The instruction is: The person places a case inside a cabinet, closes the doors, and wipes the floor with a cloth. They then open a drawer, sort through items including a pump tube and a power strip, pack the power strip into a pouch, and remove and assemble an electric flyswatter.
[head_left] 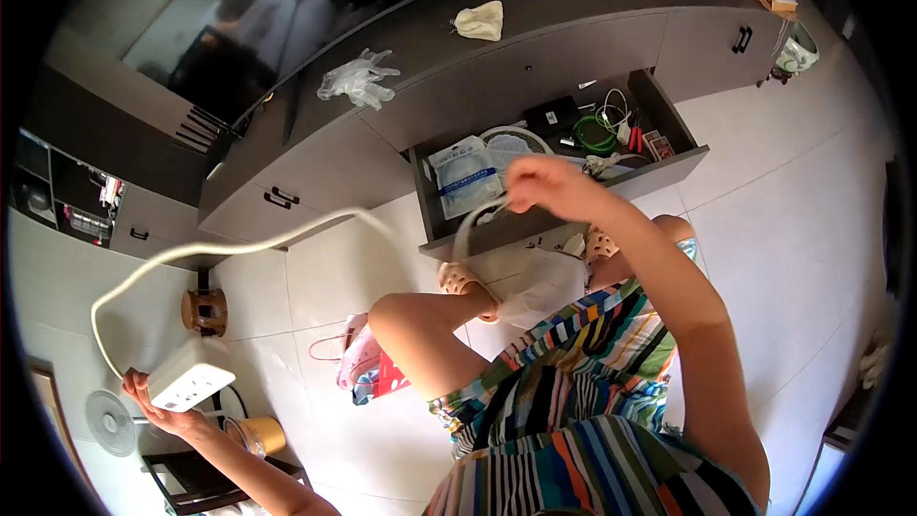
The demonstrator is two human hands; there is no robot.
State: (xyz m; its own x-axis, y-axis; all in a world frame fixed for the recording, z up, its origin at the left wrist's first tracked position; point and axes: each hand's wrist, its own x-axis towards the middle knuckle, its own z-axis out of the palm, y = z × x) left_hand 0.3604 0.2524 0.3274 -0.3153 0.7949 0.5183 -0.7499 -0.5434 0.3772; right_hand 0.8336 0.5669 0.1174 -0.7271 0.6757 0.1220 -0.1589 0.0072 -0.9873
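Observation:
My left hand (162,408), out at the lower left, grips a white power strip (194,377) with its socket face turned partly up. A long white cord (215,248) rises from the strip and arcs across toward the middle, where part of it is blurred. Closed fingers of my right hand (546,186) pinch the cord in front of the open drawer (573,229). Beneath that hand, a curved length of cord hangs down. A white plastic bag (546,289) lies between my feet, below the right forearm.
The drawer holds a blue-and-white package (465,175), a green coiled cable (597,134), a black box (551,117) and other small items. On the cabinet top lie a clear plastic glove (360,79) and a cream cloth (479,21). A pink bag (358,354), stool (204,311) and fan (112,422) stand left.

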